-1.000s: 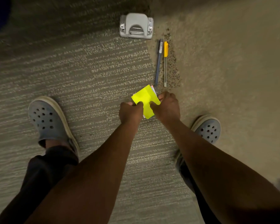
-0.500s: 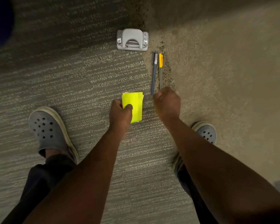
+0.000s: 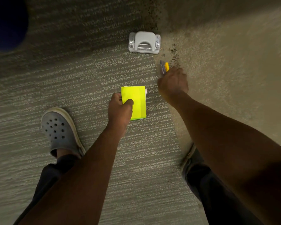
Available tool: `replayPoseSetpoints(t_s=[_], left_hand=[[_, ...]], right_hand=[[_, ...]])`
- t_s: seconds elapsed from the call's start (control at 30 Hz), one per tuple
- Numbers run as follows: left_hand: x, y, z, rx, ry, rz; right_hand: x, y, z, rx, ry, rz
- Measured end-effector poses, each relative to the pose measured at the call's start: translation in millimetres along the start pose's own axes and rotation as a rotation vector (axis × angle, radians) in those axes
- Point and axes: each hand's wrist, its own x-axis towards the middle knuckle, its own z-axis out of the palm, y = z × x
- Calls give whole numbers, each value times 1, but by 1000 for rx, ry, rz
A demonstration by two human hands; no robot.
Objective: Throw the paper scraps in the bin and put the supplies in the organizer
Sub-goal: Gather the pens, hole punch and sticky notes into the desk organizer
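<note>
My left hand point(image 3: 119, 109) grips a small stack of paper scraps point(image 3: 137, 101), bright yellow on top with white and pink edges showing, held above the carpet. To its right my right hand point(image 3: 173, 82) is closed over two pens point(image 3: 164, 67), one grey-blue and one yellow-capped; only their far ends stick out beyond the fingers. A grey hole punch point(image 3: 144, 42) lies on the carpet beyond the pens. Neither a bin nor an organizer is in view.
I stand on striped grey carpet point(image 3: 71, 88) that meets plain beige carpet point(image 3: 225, 70) on the right. My feet in grey perforated clogs point(image 3: 59, 129) are planted left and right. A dark blue round shape point(image 3: 5, 23) sits at the top left corner.
My right hand let go of the yellow scraps, reached forward and closed over the two pens. My left hand kept the scraps and squared them flat.
</note>
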Motion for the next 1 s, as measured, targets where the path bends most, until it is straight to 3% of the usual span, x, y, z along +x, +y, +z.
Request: replayPoseSetpoints(t_s=[0.07,0.2,0.4,0.57,0.67,0.87,1.0], left_hand=[[1,2,-2,-23,-2,-8],[6,7,-8,-70,23,-1],[16,13,-22,-85,51,73],[20,21,-39,-93,25,114],[9,26,-54,-103,54,162],[-53,48,-107,90,66,182],[-97,70,-149,75,144,63]], right_hand=[[-2,0,-1,30,-11,-37],[1,-4,-13,408,-1,-60],[30,-38,-51,402,167,-305],[64,-64,-70,77,59,-312],[56,-63,-76,47,-2,-314],[-38,-47,-103,112,-206,-327],[-119,-54,-148,423,-303,-147]])
